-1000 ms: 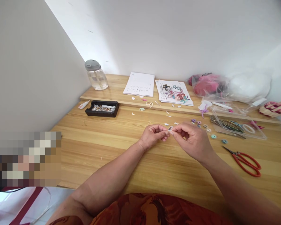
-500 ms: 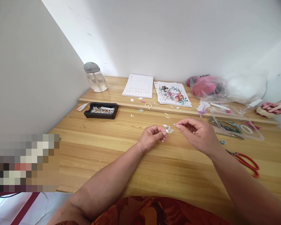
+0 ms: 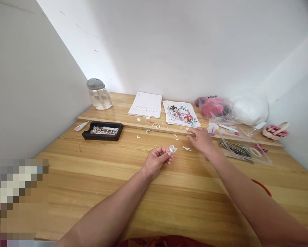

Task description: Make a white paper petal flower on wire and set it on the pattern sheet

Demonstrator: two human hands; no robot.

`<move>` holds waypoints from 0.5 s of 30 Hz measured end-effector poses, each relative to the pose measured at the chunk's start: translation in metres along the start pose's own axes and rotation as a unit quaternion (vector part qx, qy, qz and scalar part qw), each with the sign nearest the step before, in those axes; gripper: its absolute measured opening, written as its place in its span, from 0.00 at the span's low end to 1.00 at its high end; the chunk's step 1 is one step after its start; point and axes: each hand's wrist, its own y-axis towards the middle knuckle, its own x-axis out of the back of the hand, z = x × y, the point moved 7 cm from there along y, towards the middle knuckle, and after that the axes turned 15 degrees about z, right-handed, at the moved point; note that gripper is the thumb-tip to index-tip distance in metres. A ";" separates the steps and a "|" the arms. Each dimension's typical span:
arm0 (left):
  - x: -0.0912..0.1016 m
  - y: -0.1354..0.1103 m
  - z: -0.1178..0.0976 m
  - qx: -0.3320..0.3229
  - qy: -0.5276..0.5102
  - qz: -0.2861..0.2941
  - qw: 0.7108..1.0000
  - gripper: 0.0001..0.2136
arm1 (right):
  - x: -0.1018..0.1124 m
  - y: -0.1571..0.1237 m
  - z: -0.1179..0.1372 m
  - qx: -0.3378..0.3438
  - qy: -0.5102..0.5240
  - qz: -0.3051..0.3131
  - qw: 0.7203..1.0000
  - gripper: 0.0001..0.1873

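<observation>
My left hand (image 3: 158,160) is closed, pinching a small white paper flower (image 3: 172,149) between thumb and fingers above the table. To the right of it lie thin pointed white paper pieces (image 3: 187,148), touching or crossing each other. My right hand (image 3: 202,141) reaches toward the back ledge, thumb and fingers apart, with nothing seen in it. Just beyond its fingertips are small white oval petals (image 3: 181,128). Two narrow white slivers (image 3: 176,139) rest on the table between the hands.
A black tray (image 3: 102,138) of beads and a glue tube (image 3: 81,126) are at left, below a water bottle (image 3: 99,97). White paper sheets (image 3: 145,103) and finished flowers (image 3: 187,118) sit on the raised ledge (image 3: 133,124). At right are a clear tool box (image 3: 268,160) and red-handled scissors (image 3: 261,187).
My right hand has moved away from the flower toward the back ledge, its pinch opened. White pieces near its fingertips now show on the table. The view has shifted slightly.
</observation>
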 end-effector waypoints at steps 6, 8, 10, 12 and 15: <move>0.002 0.001 0.000 0.000 0.004 -0.009 1.000 0.15 | -0.010 0.028 0.013 -0.006 -0.030 0.036 0.999 0.24; 0.002 0.001 0.000 -0.002 0.004 -0.010 1.000 0.15 | -0.013 0.033 0.017 -0.009 -0.032 0.040 0.999 0.24; 0.002 0.001 0.000 -0.003 0.003 -0.007 1.000 0.16 | -0.016 0.033 0.021 -0.007 -0.031 0.040 0.999 0.22; 0.002 0.001 0.000 -0.002 0.001 -0.005 1.000 0.16 | -0.017 0.031 0.025 -0.004 -0.026 0.033 0.999 0.23; 0.003 0.001 0.001 -0.001 -0.001 -0.008 1.000 0.16 | -0.014 0.024 0.024 -0.004 -0.014 0.019 1.000 0.24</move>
